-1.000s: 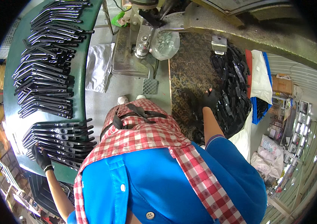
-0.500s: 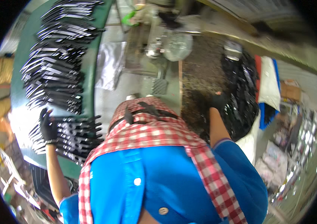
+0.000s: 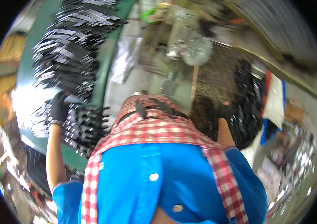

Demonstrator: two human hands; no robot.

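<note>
My left hand (image 3: 58,107), in a dark glove, rests on the green table at my left. Its fingers look stretched out, though blurred, and nothing shows in them. Beneath and beside it lie rows of thin black pieces (image 3: 85,125) with shiny ends, perhaps knives. A larger overlapping stack of similar black and silver pieces (image 3: 67,48) runs up the table beyond that hand. My right hand (image 3: 225,113), also in a dark glove, is at the near edge of a heap of glossy black pieces (image 3: 250,112). Its fingers blend into the heap, so their grip is hidden.
The green table (image 3: 108,67) has a curved right edge. A brown, dirty board (image 3: 216,71) lies under the heap. Beside it stands a white sack (image 3: 274,97) with red and blue edges. Ahead are a clear plastic bag (image 3: 197,50) and a ridged foot pedal (image 3: 168,86).
The view has shifted, moving the surroundings rightward in the picture. My left hand stays by the near rows, its fingers now angled more to the right. My right hand remains at the black heap.
</note>
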